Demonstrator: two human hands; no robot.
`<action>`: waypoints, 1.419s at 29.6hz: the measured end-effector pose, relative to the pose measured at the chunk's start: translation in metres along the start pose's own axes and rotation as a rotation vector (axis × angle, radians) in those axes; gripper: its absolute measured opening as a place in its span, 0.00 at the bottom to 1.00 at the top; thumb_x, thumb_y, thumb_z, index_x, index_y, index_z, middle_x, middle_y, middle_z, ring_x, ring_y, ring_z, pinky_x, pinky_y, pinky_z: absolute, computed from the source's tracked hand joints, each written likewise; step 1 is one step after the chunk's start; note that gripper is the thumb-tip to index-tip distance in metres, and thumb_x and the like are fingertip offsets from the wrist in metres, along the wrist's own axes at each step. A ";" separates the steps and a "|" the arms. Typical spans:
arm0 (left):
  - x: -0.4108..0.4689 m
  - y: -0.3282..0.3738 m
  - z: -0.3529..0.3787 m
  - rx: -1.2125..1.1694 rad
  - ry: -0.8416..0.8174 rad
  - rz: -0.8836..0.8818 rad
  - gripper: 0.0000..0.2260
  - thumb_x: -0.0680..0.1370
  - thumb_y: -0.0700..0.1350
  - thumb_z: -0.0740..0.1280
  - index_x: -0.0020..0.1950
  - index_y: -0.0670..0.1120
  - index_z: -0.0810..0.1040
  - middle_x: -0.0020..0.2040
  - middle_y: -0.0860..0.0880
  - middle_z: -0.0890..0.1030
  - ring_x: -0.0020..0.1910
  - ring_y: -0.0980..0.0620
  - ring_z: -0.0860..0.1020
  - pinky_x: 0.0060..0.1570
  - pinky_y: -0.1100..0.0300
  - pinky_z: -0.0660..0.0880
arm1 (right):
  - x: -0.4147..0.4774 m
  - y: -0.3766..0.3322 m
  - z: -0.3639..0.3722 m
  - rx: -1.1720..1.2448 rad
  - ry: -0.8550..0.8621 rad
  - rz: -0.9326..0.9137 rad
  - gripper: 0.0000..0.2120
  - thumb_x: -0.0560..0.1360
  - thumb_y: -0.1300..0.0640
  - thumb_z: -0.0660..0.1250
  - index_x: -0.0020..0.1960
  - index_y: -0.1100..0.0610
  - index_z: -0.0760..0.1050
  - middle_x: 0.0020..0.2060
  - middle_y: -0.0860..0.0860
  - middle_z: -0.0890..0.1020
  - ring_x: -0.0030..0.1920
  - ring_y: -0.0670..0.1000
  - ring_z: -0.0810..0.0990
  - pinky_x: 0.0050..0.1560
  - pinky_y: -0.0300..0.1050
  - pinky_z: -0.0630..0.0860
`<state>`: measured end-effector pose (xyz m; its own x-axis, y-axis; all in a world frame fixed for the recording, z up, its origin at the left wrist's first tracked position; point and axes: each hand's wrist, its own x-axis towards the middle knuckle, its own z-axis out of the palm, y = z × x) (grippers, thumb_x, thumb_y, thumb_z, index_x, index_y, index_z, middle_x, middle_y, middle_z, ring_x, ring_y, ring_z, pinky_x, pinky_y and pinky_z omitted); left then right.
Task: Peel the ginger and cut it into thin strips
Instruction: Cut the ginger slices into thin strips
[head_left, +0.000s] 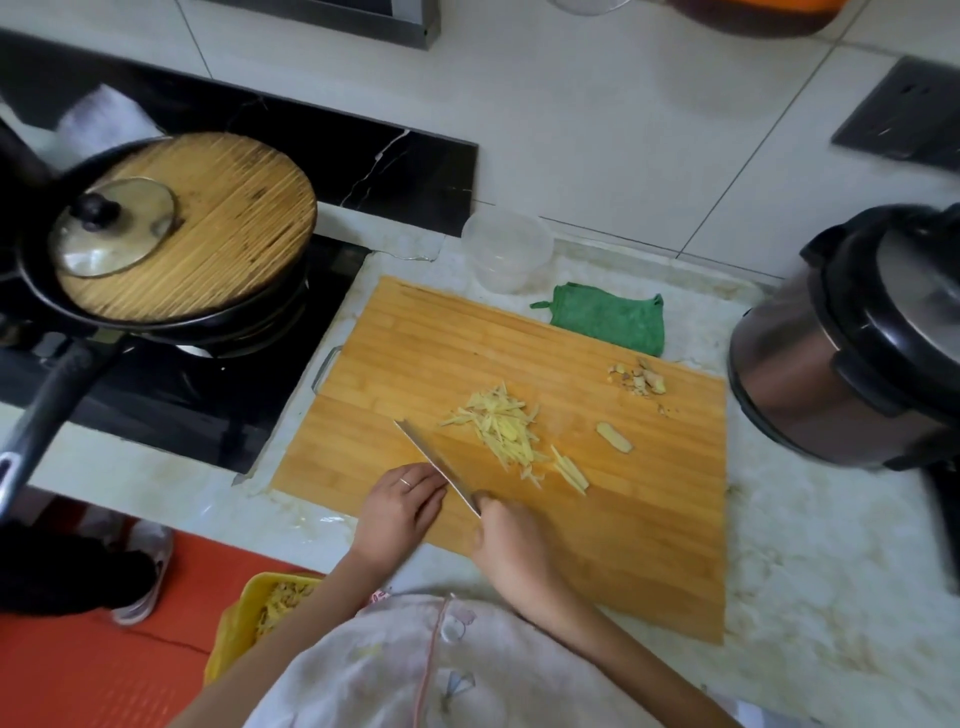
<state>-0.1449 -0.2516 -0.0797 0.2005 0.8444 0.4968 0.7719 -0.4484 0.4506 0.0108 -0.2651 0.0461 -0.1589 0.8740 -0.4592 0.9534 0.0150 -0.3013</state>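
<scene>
Right hand (511, 551) grips the knife (436, 460); open left hand (397, 506) touching the blade risks a cut, one ginger slice (614, 437) uncut.

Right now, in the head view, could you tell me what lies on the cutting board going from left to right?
Knife blade → pile of ginger strips → single ginger slice → ginger peel scraps, all on the cutting board.
</scene>
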 end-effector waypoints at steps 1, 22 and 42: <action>-0.001 0.000 0.000 0.000 -0.005 -0.001 0.17 0.82 0.49 0.58 0.48 0.42 0.83 0.48 0.48 0.83 0.48 0.49 0.77 0.50 0.59 0.72 | -0.005 0.003 0.002 -0.003 -0.010 0.007 0.14 0.77 0.61 0.58 0.61 0.55 0.73 0.53 0.55 0.81 0.55 0.57 0.80 0.46 0.44 0.73; -0.004 -0.007 0.005 -0.037 0.007 0.055 0.12 0.80 0.43 0.63 0.43 0.40 0.81 0.41 0.46 0.80 0.43 0.46 0.74 0.47 0.56 0.71 | -0.011 -0.008 0.001 -0.055 -0.052 0.040 0.15 0.79 0.62 0.56 0.65 0.59 0.68 0.55 0.56 0.81 0.56 0.56 0.79 0.39 0.41 0.63; 0.009 0.004 -0.045 -0.221 0.112 -0.427 0.12 0.79 0.46 0.60 0.46 0.40 0.77 0.46 0.49 0.76 0.49 0.55 0.72 0.51 0.70 0.66 | 0.025 0.035 -0.010 0.494 -0.198 0.212 0.07 0.79 0.56 0.60 0.44 0.57 0.73 0.32 0.54 0.76 0.23 0.49 0.70 0.25 0.40 0.66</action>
<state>-0.1673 -0.2591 -0.0406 -0.1811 0.9352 0.3044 0.6219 -0.1309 0.7721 0.0428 -0.2381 0.0329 -0.0670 0.7249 -0.6856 0.7440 -0.4215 -0.5184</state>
